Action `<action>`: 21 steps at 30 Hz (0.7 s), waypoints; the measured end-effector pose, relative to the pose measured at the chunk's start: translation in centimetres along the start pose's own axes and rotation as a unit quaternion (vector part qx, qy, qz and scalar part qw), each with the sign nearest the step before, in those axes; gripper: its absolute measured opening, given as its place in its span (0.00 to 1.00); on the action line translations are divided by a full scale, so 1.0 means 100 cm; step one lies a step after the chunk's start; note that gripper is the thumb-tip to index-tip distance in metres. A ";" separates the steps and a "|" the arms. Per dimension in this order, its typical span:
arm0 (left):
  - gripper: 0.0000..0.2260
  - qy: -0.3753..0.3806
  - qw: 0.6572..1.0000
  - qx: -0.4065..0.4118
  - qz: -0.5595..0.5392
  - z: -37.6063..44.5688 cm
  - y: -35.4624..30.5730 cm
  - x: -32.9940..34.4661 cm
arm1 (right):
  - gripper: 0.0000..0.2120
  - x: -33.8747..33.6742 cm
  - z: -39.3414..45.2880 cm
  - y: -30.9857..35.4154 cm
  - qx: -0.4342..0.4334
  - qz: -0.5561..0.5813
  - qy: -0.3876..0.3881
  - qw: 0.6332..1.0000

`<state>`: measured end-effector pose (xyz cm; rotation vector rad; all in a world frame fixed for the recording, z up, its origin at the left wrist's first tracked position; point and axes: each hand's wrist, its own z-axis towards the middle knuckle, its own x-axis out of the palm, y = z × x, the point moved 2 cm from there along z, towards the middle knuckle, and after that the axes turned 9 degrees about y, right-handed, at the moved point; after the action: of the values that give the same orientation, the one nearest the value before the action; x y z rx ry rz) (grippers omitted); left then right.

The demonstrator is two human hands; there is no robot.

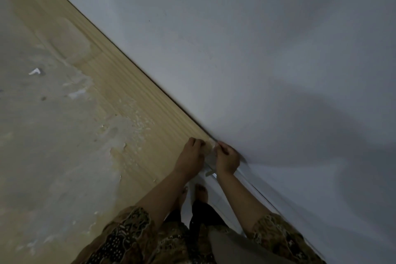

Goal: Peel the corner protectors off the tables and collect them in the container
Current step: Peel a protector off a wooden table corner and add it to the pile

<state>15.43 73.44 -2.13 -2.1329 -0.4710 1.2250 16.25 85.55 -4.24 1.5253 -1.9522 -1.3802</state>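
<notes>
Hands first: your left hand [191, 152] and your right hand [227, 157] meet at the near corner of the wooden table [137, 100], where its edge runs against the white wall [257, 49]. Your left fingers are curled down onto the tabletop at the corner, fingertips touching a pale, translucent corner protector [211, 153] that sits between your two hands. Your right fingers are curled and pinch the protector's upper edge close to the wall; the picture is blurred, so you cannot tell how much of it is stuck or lifted. A pale strip hangs just below the corner, between your wrists. Both patterned sleeves [128, 236] reach in from the bottom. Your bare feet [200, 192] stand on the floor below the table's edge. Further left, the tabletop carries a wide grey patch of worn surface [42, 135] with white flakes.
</notes>
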 end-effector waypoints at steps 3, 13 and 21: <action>0.18 0.005 1.000 0.000 0.009 0.002 -0.001 0.000 | 0.10 -0.001 0.001 0.000 0.013 0.016 0.001 1.000; 0.19 -0.027 1.000 -0.003 -0.002 0.009 -0.009 0.001 | 0.09 0.000 0.000 0.000 0.022 0.045 -0.011 0.999; 0.25 -0.051 0.998 -0.003 -0.043 0.017 -0.008 0.002 | 0.08 -0.001 0.002 -0.004 0.037 0.065 -0.018 0.997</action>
<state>14.09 74.73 -2.40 -2.0409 -0.6049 1.2898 16.41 85.77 -4.66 1.3857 -2.1061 -1.3024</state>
